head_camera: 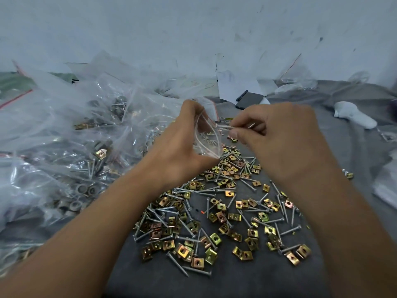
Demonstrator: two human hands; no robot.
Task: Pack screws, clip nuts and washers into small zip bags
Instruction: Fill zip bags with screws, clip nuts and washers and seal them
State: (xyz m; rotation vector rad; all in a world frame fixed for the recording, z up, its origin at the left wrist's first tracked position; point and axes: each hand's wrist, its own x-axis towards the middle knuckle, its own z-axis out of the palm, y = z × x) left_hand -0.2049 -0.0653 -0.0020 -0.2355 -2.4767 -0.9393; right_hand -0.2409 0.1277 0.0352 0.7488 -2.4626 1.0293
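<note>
Even soft light; hands motion-blurred; edges warped.

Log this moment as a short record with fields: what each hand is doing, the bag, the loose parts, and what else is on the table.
left hand: holds the small zip bag with its mouth held open
right hand: pinches a few screws, tips at the bag's mouth
loose parts: screws and clip nuts scattered on the grey cloth
left side: heap of filled bags
far side: black phone, white paper
</note>
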